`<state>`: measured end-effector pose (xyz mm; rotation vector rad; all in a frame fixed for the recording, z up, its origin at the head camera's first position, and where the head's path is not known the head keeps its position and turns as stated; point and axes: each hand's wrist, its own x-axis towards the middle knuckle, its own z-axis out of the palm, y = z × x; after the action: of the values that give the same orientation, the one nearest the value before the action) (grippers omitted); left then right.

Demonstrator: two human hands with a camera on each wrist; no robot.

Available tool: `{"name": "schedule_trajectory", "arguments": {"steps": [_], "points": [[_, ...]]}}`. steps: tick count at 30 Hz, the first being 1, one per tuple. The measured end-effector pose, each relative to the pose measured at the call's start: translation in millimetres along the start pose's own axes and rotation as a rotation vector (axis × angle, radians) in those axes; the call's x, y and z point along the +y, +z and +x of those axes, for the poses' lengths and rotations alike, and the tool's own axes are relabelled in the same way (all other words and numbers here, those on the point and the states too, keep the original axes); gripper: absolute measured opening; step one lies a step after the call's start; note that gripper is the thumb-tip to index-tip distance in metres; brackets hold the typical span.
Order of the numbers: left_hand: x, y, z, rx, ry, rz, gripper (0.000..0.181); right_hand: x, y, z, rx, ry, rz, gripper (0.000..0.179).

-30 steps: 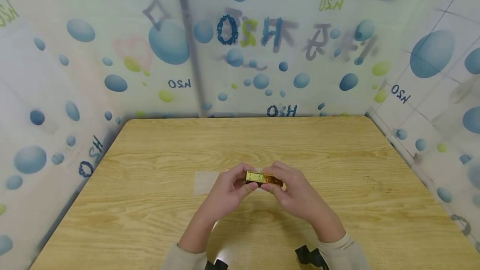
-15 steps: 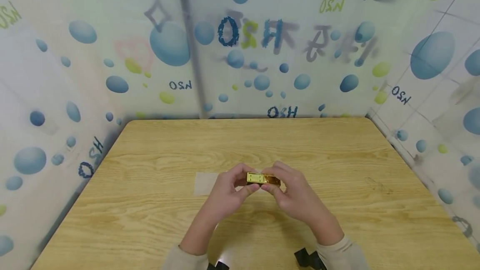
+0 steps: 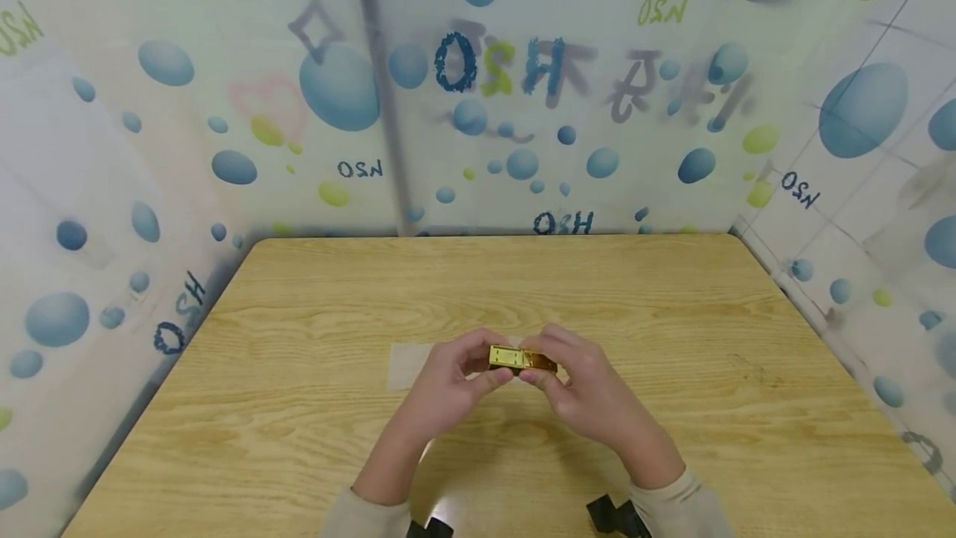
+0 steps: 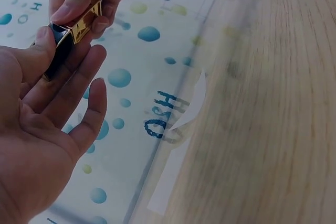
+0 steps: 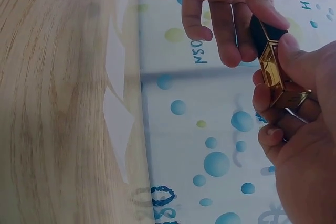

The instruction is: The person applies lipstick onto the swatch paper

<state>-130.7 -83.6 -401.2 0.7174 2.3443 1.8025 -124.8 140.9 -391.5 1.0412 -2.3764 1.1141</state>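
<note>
Head view: left hand [image 3: 448, 380] and right hand [image 3: 593, 380] hold the gold-and-black piece [image 3: 508, 357] above the table [image 3: 672, 314], so it is picked up, not set down. Left wrist: the left hand pinches its black end [image 4: 62, 50], outer fingers loose. Right wrist: the right hand grips the gold end [image 5: 271, 72]; whether the ends are joined is too dim to tell.

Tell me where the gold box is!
In the head view, the gold box is below center, slightly right, held by the left hand and right hand.
</note>
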Motion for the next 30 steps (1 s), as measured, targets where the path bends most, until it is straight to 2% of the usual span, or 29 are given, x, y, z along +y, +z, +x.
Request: {"name": "schedule_trajectory", "arguments": {"steps": [14,21,25,30], "points": [[-0.6,-0.3,-0.2,-0.008,-0.017,-0.024,0.023,1.4,-1.7,-0.4,-0.015,-0.034,0.017,0.026],[-1.3,1.5,-1.0,0.006,0.040,0.006,0.018,2.7,2.2,-0.8,0.068,-0.090,-0.009,0.024],[-1.2,2.5,0.0,0.016,0.047,0.008,0.017,2.4,4.1,0.1,0.111,-0.117,-0.031,0.024],[-0.5,0.5,0.2,-0.004,0.039,-0.017,0.017,0.3,2.8,0.4,0.112,-0.112,-0.027,0.025]]}}
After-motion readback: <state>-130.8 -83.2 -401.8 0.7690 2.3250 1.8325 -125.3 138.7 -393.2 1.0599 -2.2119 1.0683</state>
